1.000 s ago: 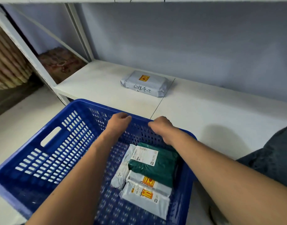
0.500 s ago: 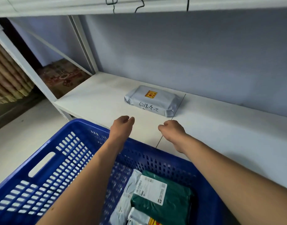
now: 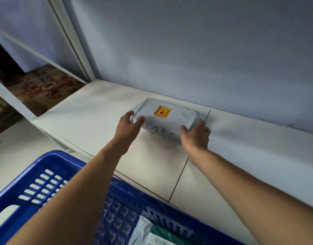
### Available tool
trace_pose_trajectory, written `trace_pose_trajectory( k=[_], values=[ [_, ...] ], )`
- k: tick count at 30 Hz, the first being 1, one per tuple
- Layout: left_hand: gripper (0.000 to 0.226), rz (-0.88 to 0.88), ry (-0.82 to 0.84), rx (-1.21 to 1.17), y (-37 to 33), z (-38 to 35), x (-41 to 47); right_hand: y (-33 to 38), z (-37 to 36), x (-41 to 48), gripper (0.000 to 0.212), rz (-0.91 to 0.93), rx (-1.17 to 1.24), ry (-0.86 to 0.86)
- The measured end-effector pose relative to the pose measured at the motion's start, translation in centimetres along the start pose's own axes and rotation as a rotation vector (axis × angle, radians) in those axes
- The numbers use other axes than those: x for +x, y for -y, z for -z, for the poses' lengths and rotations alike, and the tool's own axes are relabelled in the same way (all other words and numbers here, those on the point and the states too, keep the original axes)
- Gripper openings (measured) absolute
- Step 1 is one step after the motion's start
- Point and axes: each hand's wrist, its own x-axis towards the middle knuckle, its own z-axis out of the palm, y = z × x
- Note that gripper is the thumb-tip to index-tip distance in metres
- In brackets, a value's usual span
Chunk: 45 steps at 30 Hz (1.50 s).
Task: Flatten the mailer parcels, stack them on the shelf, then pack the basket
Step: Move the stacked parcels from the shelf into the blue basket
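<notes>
A grey mailer parcel (image 3: 167, 119) with a yellow sticker and handwritten numbers lies on the white shelf (image 3: 92, 119), near the back wall. My left hand (image 3: 129, 128) grips its left end, thumb on top and fingers at the corner. My right hand (image 3: 196, 135) curls round its right front corner. Below, the blue plastic basket (image 3: 51, 175) fills the lower left. A pale grey mailer (image 3: 141, 228) and a dark green mailer (image 3: 168, 234) with a white label show at its bottom edge.
The shelf's white upright post (image 3: 72, 41) and a diagonal brace (image 3: 37, 53) stand at the left. Behind them sits a brown printed carton (image 3: 44, 87). A dark seam (image 3: 184, 165) splits the shelf board. The blue-grey back wall (image 3: 205, 50) rises right behind the parcel.
Both hands left the basket rim, reached forward over the shelf and took hold of the grey parcel's two ends. The view tilted up, so most of the basket's parcels dropped out of sight.
</notes>
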Motion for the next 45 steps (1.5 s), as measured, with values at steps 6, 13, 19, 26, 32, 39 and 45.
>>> trace_pose_trajectory(
  k=[6, 13, 19, 26, 32, 39, 45],
  values=[
    [0.069, 0.077, 0.295, 0.029, -0.1, -0.1, 3.8, -1.0, -0.8, 1.8, 0.059, 0.009, 0.003, 0.183],
    [0.042, 0.192, 0.248, -0.093, 0.6, -0.7, 3.5, -1.7, 1.0, 1.7, 0.065, -0.067, 0.196, 0.262],
    [0.028, 0.241, 0.159, -0.083, -0.6, 2.0, -1.0, -0.9, 3.3, -1.5, 0.058, -0.043, 0.345, 0.186],
    [0.032, 0.319, 0.099, -0.142, -0.3, 9.1, -10.2, 1.2, 6.0, -10.2, 0.034, -0.017, 0.366, 0.348],
    [0.034, 0.402, 0.101, -0.152, 2.0, 13.5, -20.2, -0.6, 8.0, -18.7, 0.042, -0.044, 0.282, 0.535],
    [0.04, 0.47, 0.1, -0.122, 6.1, 14.8, -29.4, -5.2, 7.1, -27.3, 0.039, -0.135, 0.191, 0.472],
    [0.04, 0.526, 0.151, -0.053, 10.1, 15.8, -32.9, -9.5, 6.6, -31.1, 0.042, -0.236, 0.161, 0.481]
  ],
)
